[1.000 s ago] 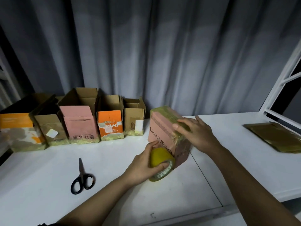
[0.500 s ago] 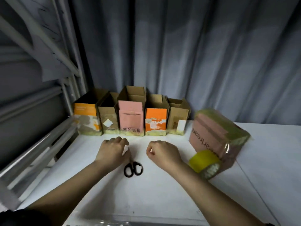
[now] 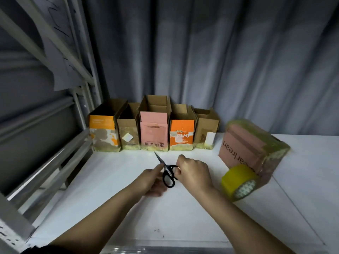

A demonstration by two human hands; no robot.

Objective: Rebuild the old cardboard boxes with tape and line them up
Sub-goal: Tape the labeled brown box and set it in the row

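Two hands meet over black scissors [image 3: 167,173] mid-table: right hand [image 3: 192,174] has fingers curled into a handle loop, left hand [image 3: 153,177] pinches near the pivot. Right of scissors, yellow tape roll [image 3: 238,183] leans on a tilted pink box [image 3: 251,149]. Beyond scissors, five rebuilt boxes [image 3: 154,131] line the curtain. Risk: propped box w/ tape attached may topple if the strip is tugged during cutting.

Scissors picked up off the table

The scissors [image 3: 166,171], flat on the table half a second ago, are now lifted, the right hand [image 3: 192,173] gripping a handle loop; the left hand [image 3: 150,178], blurred, seems to have shifted right to touch them.
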